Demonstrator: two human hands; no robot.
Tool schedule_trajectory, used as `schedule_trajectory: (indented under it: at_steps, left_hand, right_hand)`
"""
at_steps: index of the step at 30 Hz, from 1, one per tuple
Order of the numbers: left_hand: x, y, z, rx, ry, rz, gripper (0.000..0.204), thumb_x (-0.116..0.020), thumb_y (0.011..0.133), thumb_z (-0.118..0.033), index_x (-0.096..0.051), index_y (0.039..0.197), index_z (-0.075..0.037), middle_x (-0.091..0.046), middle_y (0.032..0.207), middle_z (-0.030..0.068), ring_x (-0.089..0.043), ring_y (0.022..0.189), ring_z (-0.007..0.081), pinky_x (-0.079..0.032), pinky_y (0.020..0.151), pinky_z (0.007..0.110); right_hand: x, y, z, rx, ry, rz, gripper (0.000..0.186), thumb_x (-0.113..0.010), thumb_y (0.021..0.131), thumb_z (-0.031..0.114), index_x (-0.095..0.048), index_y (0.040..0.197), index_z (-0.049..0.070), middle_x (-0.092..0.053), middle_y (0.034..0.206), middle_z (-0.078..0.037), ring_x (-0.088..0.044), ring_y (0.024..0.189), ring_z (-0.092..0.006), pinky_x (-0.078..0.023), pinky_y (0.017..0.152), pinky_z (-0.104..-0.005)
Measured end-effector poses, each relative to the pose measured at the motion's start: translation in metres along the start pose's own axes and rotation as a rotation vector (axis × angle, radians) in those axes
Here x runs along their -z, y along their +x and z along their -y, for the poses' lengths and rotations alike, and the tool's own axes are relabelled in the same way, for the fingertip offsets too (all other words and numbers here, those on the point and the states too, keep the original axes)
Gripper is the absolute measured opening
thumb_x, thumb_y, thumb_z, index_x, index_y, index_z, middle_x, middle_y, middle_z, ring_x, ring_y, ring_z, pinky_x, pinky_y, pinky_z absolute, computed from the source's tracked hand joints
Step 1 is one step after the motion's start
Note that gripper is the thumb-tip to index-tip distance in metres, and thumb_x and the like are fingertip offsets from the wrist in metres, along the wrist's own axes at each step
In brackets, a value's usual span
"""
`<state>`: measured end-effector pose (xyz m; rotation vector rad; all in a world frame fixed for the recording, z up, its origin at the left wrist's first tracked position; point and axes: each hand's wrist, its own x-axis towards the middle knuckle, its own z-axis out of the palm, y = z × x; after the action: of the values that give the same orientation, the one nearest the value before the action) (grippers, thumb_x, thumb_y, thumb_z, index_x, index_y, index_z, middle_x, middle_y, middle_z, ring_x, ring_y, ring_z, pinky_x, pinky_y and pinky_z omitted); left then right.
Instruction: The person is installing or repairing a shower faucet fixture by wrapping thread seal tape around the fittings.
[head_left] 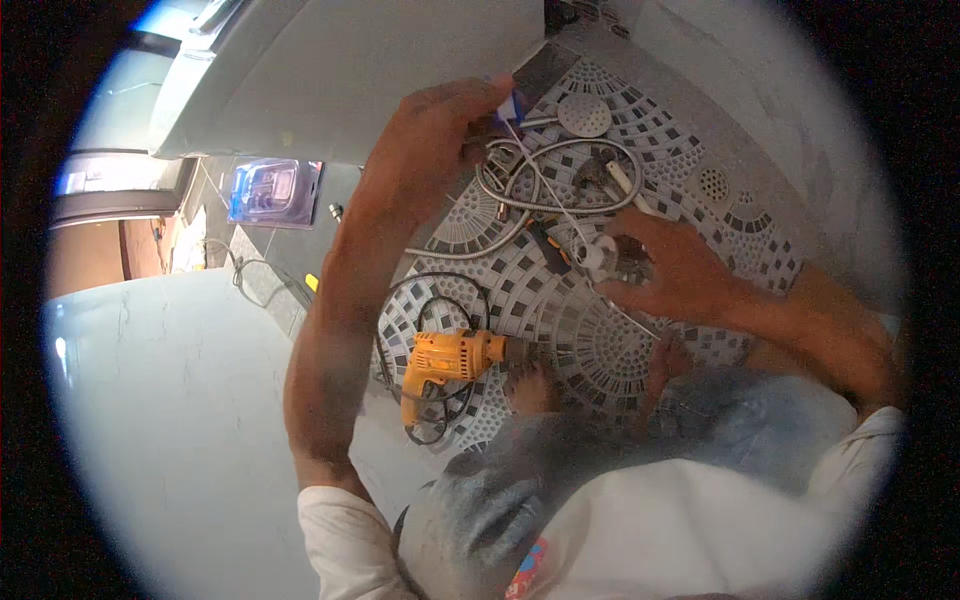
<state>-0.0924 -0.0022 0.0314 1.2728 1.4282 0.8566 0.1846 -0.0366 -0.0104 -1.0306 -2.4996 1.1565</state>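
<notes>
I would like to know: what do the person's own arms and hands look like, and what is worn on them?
The left hand and right hand are gloveless. The left sleeve and right sleeve are whitish and short, leaving both forearms bare. No watch or bracelet shows.

Dressed for the day in white and denim, we wear a short-sleeved white T-shirt [690, 530], softly creased, with a small red-and-blue print [527, 568] on its front. Our left sleeve [345, 530] is loose and wrinkled. Below are faded, mottled blue jeans [770, 415]; our left hand [440, 125], right hand [665, 262] and feet [530, 388] are bare.
</notes>
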Motion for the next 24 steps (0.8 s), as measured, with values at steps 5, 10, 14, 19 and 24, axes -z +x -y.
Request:
schedule_trajectory:
  at_steps: [5,10,14,19,24]
  left_hand:
    - [0.006,0.005,-0.025,0.049,0.012,-0.035,0.04,-0.054,0.096,-0.023,-0.053,0.131,-0.005,-0.06,0.12,0.0123,-0.063,0.104,0.0212,-0.05,0.092,0.035]
    - [0.016,0.029,-0.019,0.141,0.352,0.004,0.044,-0.056,0.09,-0.008,-0.052,0.134,-0.011,-0.063,0.118,0.0105,-0.065,0.104,0.0207,-0.056,0.082,0.032]
    - [0.03,0.042,0.015,-0.411,0.993,0.102,0.041,-0.059,0.089,-0.013,-0.055,0.13,-0.012,-0.066,0.11,0.0102,-0.066,0.095,0.0204,-0.056,0.075,0.032]
    - [-0.01,0.064,0.028,-1.106,0.818,-0.082,0.029,-0.063,0.09,-0.014,-0.062,0.117,-0.002,-0.067,0.084,0.0145,-0.065,0.071,0.0198,-0.052,0.064,0.038]
    - [-0.056,0.066,-0.013,-0.419,0.783,0.207,0.025,-0.053,0.092,-0.016,-0.063,0.111,-0.001,-0.066,0.09,0.0173,-0.064,0.078,0.0266,-0.053,0.07,0.037]
  right_hand:
    - [0.0,-0.022,-0.001,0.034,-0.03,-0.027,0.057,-0.076,0.074,0.032,-0.052,0.117,0.004,-0.061,0.108,-0.019,-0.062,0.096,-0.037,-0.052,0.082,-0.0435]
    - [-0.001,-0.028,0.0,0.308,-0.051,-0.233,0.043,-0.077,0.074,0.021,-0.06,0.11,0.006,-0.062,0.102,-0.013,-0.064,0.093,-0.0308,-0.055,0.077,-0.0391]
    - [-0.001,-0.03,0.009,0.394,-0.159,-0.168,0.037,-0.075,0.074,0.019,-0.062,0.107,0.006,-0.062,0.101,-0.013,-0.064,0.092,-0.0289,-0.055,0.077,-0.0381]
    - [-0.006,-0.036,0.014,0.475,-0.241,-0.046,0.034,-0.072,0.076,0.022,-0.062,0.104,0.006,-0.062,0.101,-0.013,-0.063,0.091,-0.0303,-0.055,0.079,-0.0397]
    - [-0.021,-0.034,0.019,0.372,-0.174,-0.005,0.038,-0.068,0.079,0.024,-0.058,0.11,0.004,-0.061,0.103,-0.015,-0.062,0.095,-0.0325,-0.053,0.082,-0.0414]
